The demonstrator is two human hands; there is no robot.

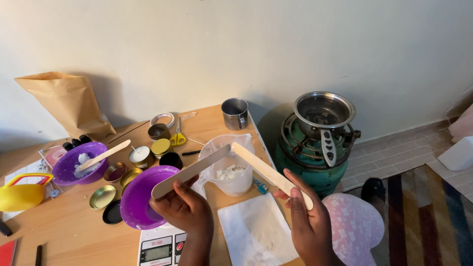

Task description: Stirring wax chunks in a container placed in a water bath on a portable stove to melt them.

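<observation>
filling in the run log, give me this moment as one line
left hand: holds flat wooden stick | right hand: holds second wooden stick | stick tips meet above clear plastic jug

A room in a home, turned into a small candle-making corner. A plain painted wall [246, 44] backs a low wooden table [69, 231] crowded with craft gear — small round tins [102, 196], one tin holding a wick [140, 154], purple bowls [74, 165] of white flakes, a digital scale [157, 249]. Beside the table a gas cylinder [308, 162] carries a burner and pot [323, 109] — on a tiled floor [399, 150] with a striped rug [428, 212].
</observation>
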